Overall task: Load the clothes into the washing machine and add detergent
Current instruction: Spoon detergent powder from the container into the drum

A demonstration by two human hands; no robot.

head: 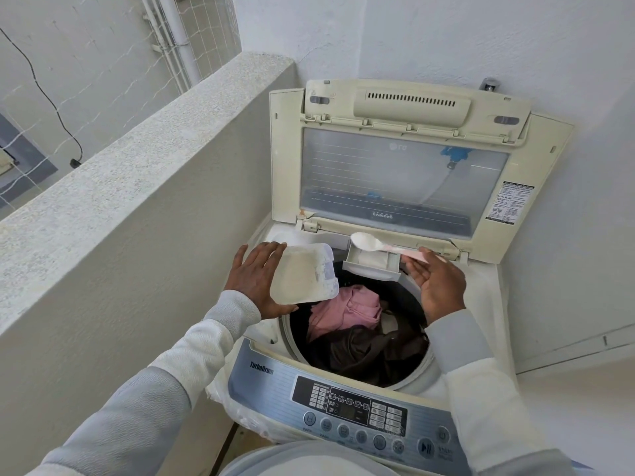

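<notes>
Heaped white plastic spoon (369, 242) pinched in right grip (434, 281), poised above open detergent drawer (372, 261) for tipping; left grip (256, 281) clamped around translucent powder tub (304, 274), steadied alongside.

Home balcony laundry corner: top-load washing machine (343, 400), parapet wall (137, 166).

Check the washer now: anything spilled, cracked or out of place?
No spill visible. The lid frame looks cracked and stained at its lower left corner. The heaped spoon hovers over the open detergent drawer.
</notes>
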